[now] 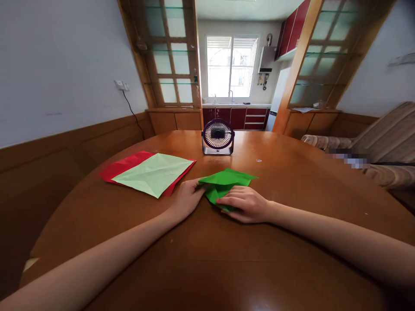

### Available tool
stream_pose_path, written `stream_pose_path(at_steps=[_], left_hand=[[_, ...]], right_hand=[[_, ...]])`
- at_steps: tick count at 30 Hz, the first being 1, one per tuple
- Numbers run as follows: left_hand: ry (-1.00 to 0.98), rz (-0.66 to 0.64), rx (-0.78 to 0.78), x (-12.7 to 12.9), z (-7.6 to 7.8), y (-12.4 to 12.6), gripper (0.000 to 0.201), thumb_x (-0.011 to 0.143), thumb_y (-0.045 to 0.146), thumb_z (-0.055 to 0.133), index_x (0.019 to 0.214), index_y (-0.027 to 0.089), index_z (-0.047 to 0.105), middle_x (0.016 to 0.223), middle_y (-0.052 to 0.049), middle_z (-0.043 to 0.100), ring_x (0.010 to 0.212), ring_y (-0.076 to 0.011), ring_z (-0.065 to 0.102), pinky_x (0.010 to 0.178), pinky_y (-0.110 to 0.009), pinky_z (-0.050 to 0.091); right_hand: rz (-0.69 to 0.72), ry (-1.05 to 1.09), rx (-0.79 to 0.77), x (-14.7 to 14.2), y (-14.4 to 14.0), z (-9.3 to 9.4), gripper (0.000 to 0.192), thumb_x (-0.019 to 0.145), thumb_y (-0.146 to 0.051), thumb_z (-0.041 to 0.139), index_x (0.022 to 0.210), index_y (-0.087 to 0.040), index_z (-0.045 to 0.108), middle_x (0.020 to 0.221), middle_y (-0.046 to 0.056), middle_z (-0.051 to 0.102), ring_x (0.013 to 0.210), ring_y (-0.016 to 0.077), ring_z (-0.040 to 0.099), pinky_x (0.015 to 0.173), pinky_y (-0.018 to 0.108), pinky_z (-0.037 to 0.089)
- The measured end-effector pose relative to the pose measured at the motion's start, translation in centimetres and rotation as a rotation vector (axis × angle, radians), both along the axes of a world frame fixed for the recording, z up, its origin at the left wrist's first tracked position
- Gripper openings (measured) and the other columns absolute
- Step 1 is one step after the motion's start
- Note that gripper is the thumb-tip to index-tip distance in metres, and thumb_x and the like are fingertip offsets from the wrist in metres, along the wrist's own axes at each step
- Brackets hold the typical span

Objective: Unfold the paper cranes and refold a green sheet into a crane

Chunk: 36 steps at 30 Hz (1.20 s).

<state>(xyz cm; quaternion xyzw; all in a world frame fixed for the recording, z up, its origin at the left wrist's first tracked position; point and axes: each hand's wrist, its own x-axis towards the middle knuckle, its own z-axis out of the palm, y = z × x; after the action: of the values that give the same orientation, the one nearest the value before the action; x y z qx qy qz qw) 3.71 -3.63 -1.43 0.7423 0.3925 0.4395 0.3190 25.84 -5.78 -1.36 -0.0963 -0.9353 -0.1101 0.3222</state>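
A bright green sheet of paper [228,177], partly folded, lies on the table in front of me. My left hand [189,196] grips its left corner, thumb and fingers closed on the edge; some fingertips are hidden under the paper. Across the lower right part of the sheet lies my right hand [244,203], its fingers bent and pressing on the green paper. Left of my hands, a creased pale green sheet [154,172] rests on top of red paper [129,163].
A small purple desk fan [218,136] stands upright beyond the green paper. The brown wooden table [207,268] has a curved edge. To the right is a striped armchair [385,142]. A cable [131,108] hangs from a wall socket on the left.
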Motion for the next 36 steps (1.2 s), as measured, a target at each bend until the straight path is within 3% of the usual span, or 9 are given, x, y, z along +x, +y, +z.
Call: stream_pose_path(at_steps=[4,8,12,16,24,28,34,36], left_hand=[[0.023,-0.015,0.007,0.1,0.2,-0.2,0.025,0.084,0.038,0.058,0.086,0.02,0.074,0.082,0.0,0.073,0.081,-0.0244,0.066,0.075,-0.034,0.052],[0.023,-0.247,-0.015,0.2,0.4,-0.6,0.03,0.088,0.031,0.053,0.112,0.022,0.068,0.112,-0.003,0.07,0.108,-0.0243,0.062,0.096,-0.038,0.047],[0.071,-0.429,-0.02,0.0,0.5,-1.1,0.055,0.082,0.022,0.058,0.136,0.025,0.047,0.137,-0.007,0.054,0.128,-0.0236,0.05,0.107,-0.042,0.039],[0.213,-0.374,0.058,0.4,0.6,-1.4,0.063,0.081,0.023,0.064,0.139,0.025,0.041,0.135,-0.009,0.055,0.123,-0.0239,0.055,0.105,-0.042,0.042],[0.408,-0.274,0.281,1.0,0.3,-1.2,0.023,0.09,0.02,0.053,0.112,0.021,0.06,0.112,-0.005,0.067,0.101,-0.0219,0.063,0.089,-0.034,0.048],[0.475,-0.191,0.346,0.8,0.1,-1.2,0.018,0.094,0.019,0.045,0.099,0.019,0.062,0.097,-0.005,0.069,0.09,-0.0207,0.064,0.082,-0.032,0.048],[0.58,-0.061,0.452,0.7,0.1,-1.3,0.02,0.089,0.011,0.045,0.097,0.017,0.063,0.093,-0.007,0.069,0.091,-0.0233,0.063,0.083,-0.036,0.048],[0.604,-0.043,0.493,0.7,0.2,-1.3,0.02,0.088,0.01,0.046,0.096,0.015,0.063,0.091,-0.008,0.069,0.09,-0.0245,0.063,0.085,-0.038,0.047]], right_hand=[[0.016,0.089,-0.087,0.1,-0.1,0.2,0.019,0.095,-0.018,0.05,0.11,-0.015,0.062,0.085,0.009,0.071,0.079,0.0168,0.065,0.068,0.03,0.052],[-0.021,0.2,-0.097,0.1,-0.1,0.4,0.016,0.095,-0.018,0.052,0.105,-0.016,0.064,0.084,0.008,0.07,0.077,0.0164,0.064,0.069,0.031,0.053],[-0.03,0.296,-0.108,0.0,-0.4,0.8,0.015,0.093,-0.016,0.054,0.104,-0.016,0.064,0.085,0.009,0.07,0.077,0.0169,0.064,0.068,0.031,0.053],[-0.038,0.369,-0.149,-0.3,-0.8,1.2,0.01,0.091,-0.017,0.058,0.1,-0.017,0.063,0.085,0.008,0.07,0.077,0.0175,0.065,0.068,0.033,0.054],[-0.022,0.388,-0.138,-0.9,-1.5,2.1,0.011,0.09,-0.015,0.058,0.1,-0.019,0.061,0.084,0.006,0.069,0.075,0.0171,0.063,0.07,0.034,0.052],[-0.05,0.445,-0.149,-0.9,-1.9,2.6,0.012,0.087,-0.018,0.064,0.099,-0.02,0.061,0.081,0.004,0.065,0.074,0.0166,0.061,0.068,0.032,0.052],[-0.144,0.378,-0.218,-0.8,-2.0,4.1,0.05,0.087,-0.026,0.067,0.133,-0.021,0.048,0.122,0.014,0.059,0.113,0.024,0.056,0.093,0.041,0.05],[-0.093,0.319,-0.233,-0.7,-1.9,4.5,0.045,0.089,-0.024,0.064,0.132,-0.023,0.051,0.115,0.01,0.064,0.107,0.022,0.059,0.093,0.042,0.049]])
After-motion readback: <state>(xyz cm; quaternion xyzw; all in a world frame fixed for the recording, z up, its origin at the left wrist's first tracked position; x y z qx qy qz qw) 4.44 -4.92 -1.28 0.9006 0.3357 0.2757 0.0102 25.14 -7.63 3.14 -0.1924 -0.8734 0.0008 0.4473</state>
